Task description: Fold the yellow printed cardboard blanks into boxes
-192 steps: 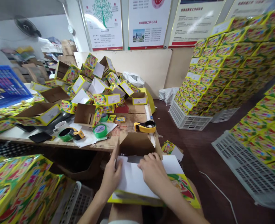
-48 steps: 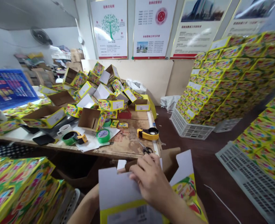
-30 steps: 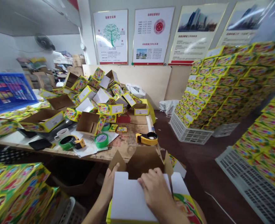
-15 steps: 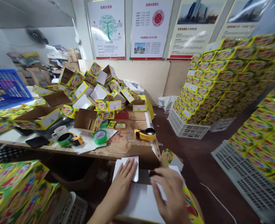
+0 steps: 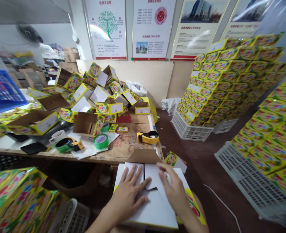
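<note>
Close in front of me is a cardboard box (image 5: 154,207) with white flaps and yellow printed sides. My left hand (image 5: 128,194) lies flat on its left flaps with the fingers spread. On the right side, my right hand (image 5: 173,186) rests on a white flap, its fingers stretched out and slightly bent. The white flaps lie folded inward, with a narrow dark gap between them. At the far side a brown flap (image 5: 145,156) stands up. Neither hand grips anything.
A wooden table (image 5: 123,145) ahead carries a yellow tape dispenser (image 5: 148,137), green tape rolls (image 5: 101,141), a white mug (image 5: 57,136) and heaped open boxes (image 5: 84,94). Stacked yellow boxes (image 5: 230,74) stand on crates at right. More boxes (image 5: 14,194) are at lower left.
The right flap has come down beside the left one. My left hand has spread and shifted toward the middle; my right hand has flattened out. The view has shifted slightly.
</note>
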`<state>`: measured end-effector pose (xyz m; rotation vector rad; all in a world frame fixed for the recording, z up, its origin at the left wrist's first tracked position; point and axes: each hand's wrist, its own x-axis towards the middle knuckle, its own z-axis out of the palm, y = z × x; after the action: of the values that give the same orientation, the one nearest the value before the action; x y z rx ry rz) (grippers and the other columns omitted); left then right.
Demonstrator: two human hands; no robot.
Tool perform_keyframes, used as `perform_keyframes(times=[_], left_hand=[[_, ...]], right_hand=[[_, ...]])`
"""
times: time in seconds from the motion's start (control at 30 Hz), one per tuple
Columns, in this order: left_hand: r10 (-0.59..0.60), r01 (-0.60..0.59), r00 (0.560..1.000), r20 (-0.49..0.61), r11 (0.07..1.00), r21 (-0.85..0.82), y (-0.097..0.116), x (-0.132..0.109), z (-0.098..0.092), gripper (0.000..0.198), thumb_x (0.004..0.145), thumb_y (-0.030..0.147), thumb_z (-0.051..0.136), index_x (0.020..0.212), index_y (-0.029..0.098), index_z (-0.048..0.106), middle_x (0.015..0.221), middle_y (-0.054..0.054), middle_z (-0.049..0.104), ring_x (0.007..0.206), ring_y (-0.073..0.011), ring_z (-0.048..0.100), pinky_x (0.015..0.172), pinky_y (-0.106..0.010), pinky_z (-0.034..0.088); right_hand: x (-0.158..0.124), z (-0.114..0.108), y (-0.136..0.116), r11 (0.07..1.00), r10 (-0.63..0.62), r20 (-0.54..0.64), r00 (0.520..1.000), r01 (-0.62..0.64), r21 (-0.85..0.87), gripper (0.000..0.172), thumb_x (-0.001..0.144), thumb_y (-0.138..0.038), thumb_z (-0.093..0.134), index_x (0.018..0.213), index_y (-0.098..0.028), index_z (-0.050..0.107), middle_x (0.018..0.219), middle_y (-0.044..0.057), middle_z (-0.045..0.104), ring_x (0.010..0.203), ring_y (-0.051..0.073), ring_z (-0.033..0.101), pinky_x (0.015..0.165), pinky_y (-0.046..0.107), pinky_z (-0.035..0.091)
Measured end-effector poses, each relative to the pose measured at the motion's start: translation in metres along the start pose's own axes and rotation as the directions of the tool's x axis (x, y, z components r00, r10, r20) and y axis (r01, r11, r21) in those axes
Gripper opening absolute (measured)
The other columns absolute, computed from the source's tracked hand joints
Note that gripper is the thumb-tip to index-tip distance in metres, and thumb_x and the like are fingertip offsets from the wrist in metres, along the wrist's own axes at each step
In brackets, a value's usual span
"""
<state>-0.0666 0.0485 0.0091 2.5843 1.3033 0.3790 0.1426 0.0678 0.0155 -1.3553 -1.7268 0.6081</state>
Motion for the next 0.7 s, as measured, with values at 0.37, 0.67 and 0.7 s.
perform_keyframes(times=[0.37, 0.67, 0.7], left_hand=[[-0.661, 0.241, 0.627, -0.413, 0.669, -0.703, -0.011, -0.018, 0.021, 0.028, 0.085, 0.038, 0.051, 0.103, 0.017, 0.058, 0.108, -0.012, 0.062, 0.107, -0.0267, 0.057, 0.097, -0.043, 0.043], [-0.844, 0.263, 0.531, 0.081, 0.074, -0.962, -0.027, -0.018, 0.048, 0.069, 0.066, 0.062, 0.06, 0.111, 0.009, 0.06, 0.123, -0.018, 0.059, 0.119, -0.0344, 0.051, 0.104, -0.045, 0.037], [-0.834, 0.26, 0.546, 0.078, 0.08, -0.962, -0.025, -0.017, 0.046, 0.07, 0.069, 0.061, 0.056, 0.117, 0.009, 0.058, 0.128, -0.017, 0.056, 0.123, -0.0335, 0.048, 0.105, -0.044, 0.036]], right_hand=[[0.053, -0.002, 0.005, 0.99, 0.052, 0.454, 0.89, 0.015, -0.143, 0.032, 0.063, -0.045, 0.073, 0.071, -0.02, 0.054, 0.099, 0.005, 0.06, 0.1, 0.025, 0.052, 0.088, 0.037, 0.038], [0.031, 0.015, 0.007, 0.948, 0.014, 0.294, 0.956, 0.081, -0.309, 0.034, 0.066, -0.035, 0.071, 0.088, -0.022, 0.048, 0.099, 0.004, 0.055, 0.098, 0.025, 0.049, 0.089, 0.04, 0.034], [0.031, 0.013, 0.008, 0.977, 0.024, 0.279, 0.96, 0.037, -0.21, 0.031, 0.071, -0.038, 0.066, 0.09, -0.022, 0.048, 0.1, 0.004, 0.056, 0.098, 0.024, 0.05, 0.089, 0.04, 0.035]])
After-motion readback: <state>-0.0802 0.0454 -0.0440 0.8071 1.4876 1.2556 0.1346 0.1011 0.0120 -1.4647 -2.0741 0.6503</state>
